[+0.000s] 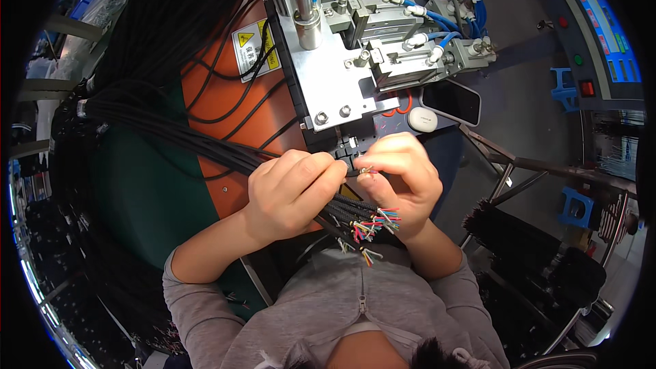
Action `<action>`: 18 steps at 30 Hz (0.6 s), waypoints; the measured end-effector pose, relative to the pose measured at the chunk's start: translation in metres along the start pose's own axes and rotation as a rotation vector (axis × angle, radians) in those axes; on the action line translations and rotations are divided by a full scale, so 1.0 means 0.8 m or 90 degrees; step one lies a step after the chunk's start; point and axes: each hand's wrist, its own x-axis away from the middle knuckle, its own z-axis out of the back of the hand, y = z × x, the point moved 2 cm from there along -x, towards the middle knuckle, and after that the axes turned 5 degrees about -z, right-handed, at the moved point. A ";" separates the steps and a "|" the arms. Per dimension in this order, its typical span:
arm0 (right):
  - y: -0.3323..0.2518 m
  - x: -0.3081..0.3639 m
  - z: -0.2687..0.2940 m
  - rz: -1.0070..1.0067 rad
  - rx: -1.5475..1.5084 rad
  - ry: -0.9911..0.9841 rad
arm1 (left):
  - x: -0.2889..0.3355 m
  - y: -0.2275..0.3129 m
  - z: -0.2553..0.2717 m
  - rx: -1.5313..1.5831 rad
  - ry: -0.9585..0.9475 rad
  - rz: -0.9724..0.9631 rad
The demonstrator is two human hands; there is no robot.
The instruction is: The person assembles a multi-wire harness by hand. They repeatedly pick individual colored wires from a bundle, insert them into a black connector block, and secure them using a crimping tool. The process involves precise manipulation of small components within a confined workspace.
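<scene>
My left hand (295,190) is closed in a pinch on a black cable near its stripped end, in front of the machine. Facing it, my right hand (404,176) pinches the small coloured wires (367,170) at that cable's tip between thumb and fingers. A bundle of black cables (205,140) runs from the left, passing beneath my left hand. Their fanned ends, with thin red, blue, yellow and white wires (369,227), stick out below both hands. Just beyond my fingertips lies a small dark fixture (347,150) at the machine's near edge.
A machine with a bright metal plate (328,82), cylinders and blue air hoses (437,17) stands ahead. Right of it lie a phone (451,102) and a white rounded case (422,119). A control panel (608,34) stands far right. More black cables (171,20) hang at left.
</scene>
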 end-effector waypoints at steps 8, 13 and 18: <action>0.005 0.001 -0.001 -0.127 -0.037 0.066 | 0.004 0.003 -0.007 -0.005 -0.030 0.017; 0.000 -0.003 0.005 0.047 0.260 0.031 | 0.003 0.006 -0.006 -0.089 -0.049 -0.012; 0.015 0.002 0.027 -0.329 -0.059 -0.131 | 0.007 0.010 -0.007 -0.115 -0.076 -0.005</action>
